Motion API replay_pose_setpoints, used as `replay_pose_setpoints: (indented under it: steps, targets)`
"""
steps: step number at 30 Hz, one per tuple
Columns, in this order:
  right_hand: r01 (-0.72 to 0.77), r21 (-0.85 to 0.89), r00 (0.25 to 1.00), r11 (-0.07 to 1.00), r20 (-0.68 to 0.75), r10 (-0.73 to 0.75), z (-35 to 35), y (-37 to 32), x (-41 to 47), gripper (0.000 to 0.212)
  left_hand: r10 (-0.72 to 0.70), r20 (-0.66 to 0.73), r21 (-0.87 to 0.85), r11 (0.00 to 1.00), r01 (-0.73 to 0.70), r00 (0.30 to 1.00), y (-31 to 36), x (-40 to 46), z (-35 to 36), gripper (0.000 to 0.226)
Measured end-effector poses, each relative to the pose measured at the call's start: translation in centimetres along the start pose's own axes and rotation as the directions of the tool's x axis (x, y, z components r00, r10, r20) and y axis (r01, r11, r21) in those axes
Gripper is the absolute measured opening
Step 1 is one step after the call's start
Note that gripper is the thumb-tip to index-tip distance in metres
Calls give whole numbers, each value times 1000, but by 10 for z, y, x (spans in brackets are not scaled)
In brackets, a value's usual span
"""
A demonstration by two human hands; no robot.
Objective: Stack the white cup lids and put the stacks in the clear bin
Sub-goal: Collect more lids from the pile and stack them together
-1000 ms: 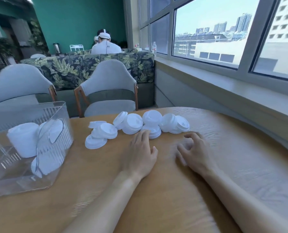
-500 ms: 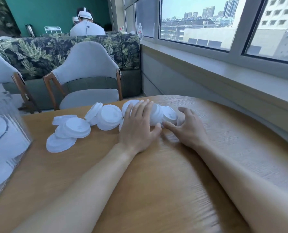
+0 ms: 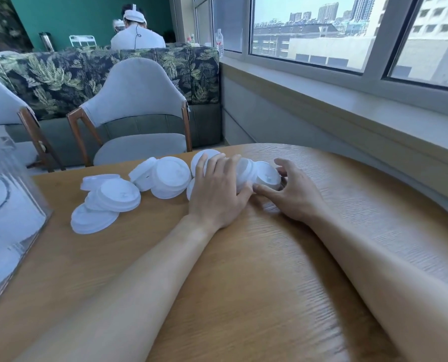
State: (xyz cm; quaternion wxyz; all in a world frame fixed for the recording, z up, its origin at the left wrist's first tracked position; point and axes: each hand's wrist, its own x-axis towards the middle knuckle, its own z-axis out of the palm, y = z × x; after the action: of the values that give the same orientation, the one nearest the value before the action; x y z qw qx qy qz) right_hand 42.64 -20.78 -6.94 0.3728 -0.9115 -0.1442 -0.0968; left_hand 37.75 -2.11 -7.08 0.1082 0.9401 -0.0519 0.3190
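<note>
Several white cup lids (image 3: 170,176) lie loose in a row across the far part of the wooden table (image 3: 243,270). My left hand (image 3: 217,192) lies over the lids in the middle of the row, fingers nearly straight on top of them and thumb against a lid's lower edge. My right hand (image 3: 293,194) curls thumb and fingers round the lid at the right end (image 3: 267,176). More lids overlap further left (image 3: 113,197). The clear bin (image 3: 32,194) stands at the left edge, partly cut off, with stacked white lids inside it.
Two grey chairs (image 3: 136,113) stand beyond the table's far edge, in front of a leaf-patterned sofa back. A window sill (image 3: 348,100) runs along the right. A person in white sits far behind with their back turned. Bare wood lies in front of my arms.
Both hands moved forward from the bare table onto the lids, the right closing round the end lid. The view turned right, so the bin slid to the left edge.
</note>
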Motion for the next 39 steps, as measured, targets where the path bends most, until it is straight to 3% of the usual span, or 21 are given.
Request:
replay_pose_setpoints:
  steps: [14, 20, 25, 33, 39]
  targets:
    - [42, 46, 999, 998, -25, -40, -1, 0, -8, 91, -12, 36, 19, 1000, 11, 999, 1, 0, 2, 67]
    - [49, 57, 998, 997, -29, -47, -6, -3, -18, 87, 13, -60, -29, 999, -15, 998, 2, -3, -2, 65]
    - [37, 61, 998, 997, -51, -34, -10, -5, -39, 70, 22, -123, -101, 994, -35, 992, 7, -17, -15, 60]
    - [-46, 36, 992, 998, -113, 50, -21, -13, -92, 74, -70, -67, -253, 966, 51, 995, 13, -76, -63, 58]
    - [-87, 61, 993, 994, -79, 92, -25, -25, -139, 80, -161, 29, -327, 931, 162, 987, 6, -130, -110, 66]
